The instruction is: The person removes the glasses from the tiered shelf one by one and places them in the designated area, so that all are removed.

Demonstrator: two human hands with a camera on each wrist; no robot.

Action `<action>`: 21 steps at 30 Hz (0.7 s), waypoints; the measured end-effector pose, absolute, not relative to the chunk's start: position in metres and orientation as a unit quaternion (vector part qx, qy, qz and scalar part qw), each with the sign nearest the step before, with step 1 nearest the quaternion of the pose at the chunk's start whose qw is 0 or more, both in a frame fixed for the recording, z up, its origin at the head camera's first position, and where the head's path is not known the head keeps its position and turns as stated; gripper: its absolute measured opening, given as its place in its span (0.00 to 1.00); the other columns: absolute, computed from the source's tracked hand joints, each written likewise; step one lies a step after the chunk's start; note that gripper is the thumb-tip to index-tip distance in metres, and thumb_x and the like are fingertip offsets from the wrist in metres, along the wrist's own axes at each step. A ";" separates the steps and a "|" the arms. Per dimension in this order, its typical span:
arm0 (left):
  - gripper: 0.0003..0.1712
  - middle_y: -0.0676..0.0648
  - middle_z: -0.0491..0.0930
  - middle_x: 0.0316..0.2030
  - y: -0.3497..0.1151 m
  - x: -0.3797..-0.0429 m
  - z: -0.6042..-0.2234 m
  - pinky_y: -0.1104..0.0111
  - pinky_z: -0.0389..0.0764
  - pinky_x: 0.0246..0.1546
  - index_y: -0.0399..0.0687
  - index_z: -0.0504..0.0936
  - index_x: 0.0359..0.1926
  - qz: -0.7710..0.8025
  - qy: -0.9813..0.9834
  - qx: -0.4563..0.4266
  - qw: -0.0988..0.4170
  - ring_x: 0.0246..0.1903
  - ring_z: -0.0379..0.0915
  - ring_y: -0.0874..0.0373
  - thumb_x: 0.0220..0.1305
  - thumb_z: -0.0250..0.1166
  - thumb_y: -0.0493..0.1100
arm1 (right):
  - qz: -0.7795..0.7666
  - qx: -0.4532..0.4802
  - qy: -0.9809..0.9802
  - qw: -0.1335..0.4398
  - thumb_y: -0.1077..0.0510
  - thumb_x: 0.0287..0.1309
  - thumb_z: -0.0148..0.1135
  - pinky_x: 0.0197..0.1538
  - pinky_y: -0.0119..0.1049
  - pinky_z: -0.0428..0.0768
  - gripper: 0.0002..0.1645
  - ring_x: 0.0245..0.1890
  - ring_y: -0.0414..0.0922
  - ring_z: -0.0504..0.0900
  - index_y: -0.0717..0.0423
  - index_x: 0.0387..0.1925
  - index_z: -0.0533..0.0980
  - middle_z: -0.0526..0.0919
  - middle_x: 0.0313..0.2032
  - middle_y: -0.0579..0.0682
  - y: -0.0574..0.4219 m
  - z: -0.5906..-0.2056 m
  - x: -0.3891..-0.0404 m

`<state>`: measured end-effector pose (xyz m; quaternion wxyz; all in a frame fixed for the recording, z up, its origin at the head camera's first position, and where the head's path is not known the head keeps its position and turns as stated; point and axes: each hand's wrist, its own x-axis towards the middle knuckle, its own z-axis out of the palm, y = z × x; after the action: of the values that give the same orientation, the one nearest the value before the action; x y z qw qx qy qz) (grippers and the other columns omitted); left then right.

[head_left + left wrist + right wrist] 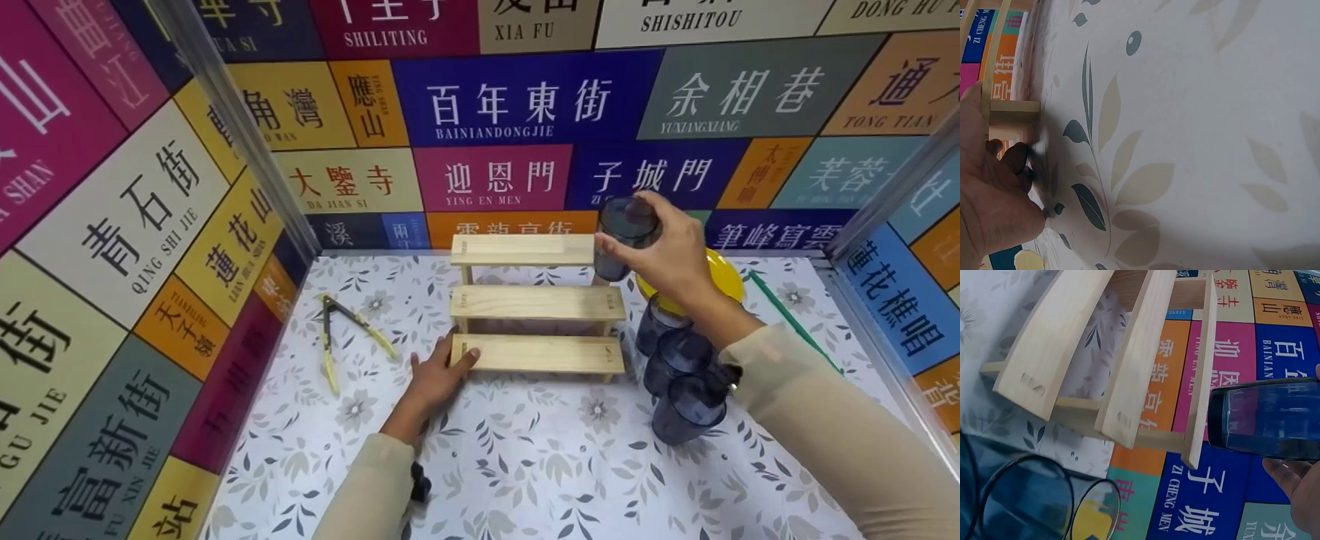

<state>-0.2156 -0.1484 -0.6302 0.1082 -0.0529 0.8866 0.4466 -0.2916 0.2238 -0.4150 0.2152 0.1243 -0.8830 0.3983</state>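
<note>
A three-tier wooden stand point(536, 301) stands on the patterned cloth. My left hand point(436, 379) grips the left end of its lowest step, thumb on top; in the left wrist view the curled fingers point(1013, 157) are at the stand's end. My right hand point(675, 244) holds a dark blue-grey tumbler point(626, 232) upright at the right end of the top step. In the right wrist view, the held tumbler's base point(1217, 417) is by the top step point(1203, 377); whether they touch I cannot tell. Several like tumblers point(688, 411) stand in a row right of the stand.
Behind the tumblers is a yellow round object point(726, 276), partly hidden by my right arm. A green stick point(795, 321) lies at the right. Yellow-handled pliers point(330, 341) lie spread at the left. Walls with printed signs point(525, 101) enclose the back and sides.
</note>
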 end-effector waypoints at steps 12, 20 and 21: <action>0.52 0.39 0.50 0.89 -0.148 -0.213 -0.627 0.34 0.24 0.87 0.61 0.54 0.90 0.442 0.887 -0.074 0.111 0.88 0.24 0.26 0.78 0.56 0.77 | 0.373 0.121 -0.889 0.236 0.40 0.57 0.87 0.41 0.16 0.75 0.43 0.46 0.47 0.87 0.51 0.69 0.81 0.92 0.50 0.54 0.266 -0.417 -0.259; 0.52 0.39 0.52 0.89 -0.147 -0.215 -0.629 0.35 0.24 0.88 0.61 0.55 0.90 0.440 0.889 -0.063 0.108 0.88 0.30 0.26 0.78 0.57 0.77 | 0.367 0.105 -0.894 0.234 0.44 0.57 0.87 0.45 0.10 0.74 0.41 0.49 0.57 0.89 0.55 0.67 0.81 0.91 0.51 0.57 0.295 -0.423 -0.233; 0.52 0.39 0.53 0.89 -0.147 -0.215 -0.629 0.36 0.24 0.88 0.60 0.55 0.90 0.438 0.891 -0.060 0.105 0.88 0.33 0.26 0.78 0.57 0.77 | 0.366 0.100 -0.895 0.232 0.44 0.57 0.87 0.45 0.09 0.73 0.41 0.49 0.57 0.89 0.55 0.67 0.81 0.91 0.51 0.58 0.298 -0.424 -0.229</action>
<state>-0.2152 -0.1470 -0.6292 0.1052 -0.0598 0.8910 0.4375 -0.2292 0.2985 -0.4240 0.2325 0.0999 -0.8954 0.3664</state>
